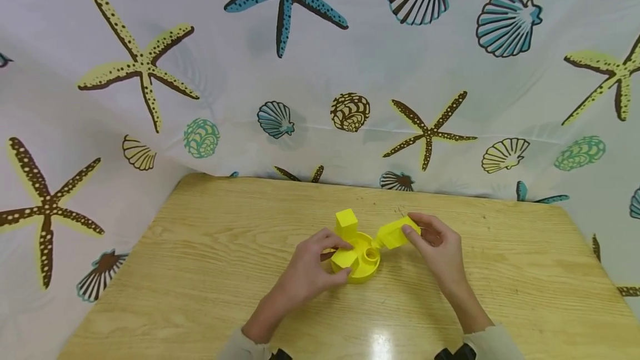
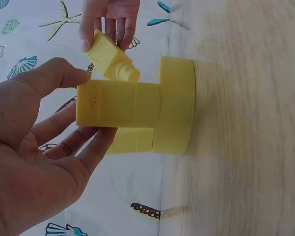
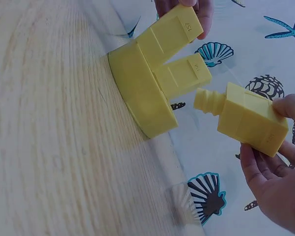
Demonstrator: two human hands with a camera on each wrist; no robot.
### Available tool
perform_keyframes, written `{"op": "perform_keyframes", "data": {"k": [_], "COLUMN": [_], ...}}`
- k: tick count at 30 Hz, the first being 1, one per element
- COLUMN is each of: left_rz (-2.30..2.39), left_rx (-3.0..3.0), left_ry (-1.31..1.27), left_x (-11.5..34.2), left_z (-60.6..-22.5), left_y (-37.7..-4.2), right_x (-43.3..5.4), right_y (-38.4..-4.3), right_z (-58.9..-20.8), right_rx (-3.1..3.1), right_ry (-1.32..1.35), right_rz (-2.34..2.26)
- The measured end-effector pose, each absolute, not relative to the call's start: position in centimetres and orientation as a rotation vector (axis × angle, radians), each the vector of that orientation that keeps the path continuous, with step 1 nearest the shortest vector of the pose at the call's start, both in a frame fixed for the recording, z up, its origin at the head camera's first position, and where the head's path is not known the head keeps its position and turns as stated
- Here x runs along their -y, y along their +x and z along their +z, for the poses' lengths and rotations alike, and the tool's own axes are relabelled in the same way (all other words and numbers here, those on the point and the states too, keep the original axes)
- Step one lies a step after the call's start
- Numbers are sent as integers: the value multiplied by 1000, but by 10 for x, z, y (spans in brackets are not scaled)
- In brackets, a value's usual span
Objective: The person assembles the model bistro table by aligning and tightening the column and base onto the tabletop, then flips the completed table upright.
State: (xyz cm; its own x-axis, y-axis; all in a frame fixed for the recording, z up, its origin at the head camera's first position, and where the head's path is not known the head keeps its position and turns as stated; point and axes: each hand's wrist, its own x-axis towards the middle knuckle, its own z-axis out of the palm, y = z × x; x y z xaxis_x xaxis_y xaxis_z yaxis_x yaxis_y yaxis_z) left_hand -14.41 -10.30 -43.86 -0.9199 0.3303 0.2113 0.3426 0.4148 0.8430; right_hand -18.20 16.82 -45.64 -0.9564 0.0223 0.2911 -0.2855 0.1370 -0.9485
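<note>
A round yellow base (image 1: 362, 278) stands on the table, with a raised ring-shaped socket inside its rim. Two yellow rectangular blocks are set upright in it. My left hand (image 1: 311, 263) grips the nearer block (image 2: 115, 103) near its top, thumb on one side and fingers on the other. The farther block (image 1: 346, 222) is untouched. To the right of the base, my right hand (image 1: 442, 250) pinches a third yellow block (image 3: 251, 120) by its wide end. This block is tilted, its threaded stem (image 3: 209, 102) toward the base and apart from it in the right wrist view.
The wooden table (image 1: 240, 232) extends around the base on all sides. Behind and beside it hangs a white cloth (image 1: 320, 79) printed with starfish and shells. Pale sleeves (image 1: 495, 343) and dark wrist straps show at the bottom of the head view.
</note>
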Motion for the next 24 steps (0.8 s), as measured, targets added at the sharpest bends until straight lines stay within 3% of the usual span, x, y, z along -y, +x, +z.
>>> {"op": "perform_keyframes", "data": {"k": [8,24], "left_rz": [-1565,-1623], "left_rx": [2614,2556], "left_ry": [-631,-501], "left_x": [104,99], "left_z": [-441,-448], "left_y": [-146,-148], "right_x": [-166,-157], "right_y": [-179,-169], "right_z": [-466,-467], "right_rx": [2191,2218], "right_ry": [266,545], "right_rz": [1941,1918]}}
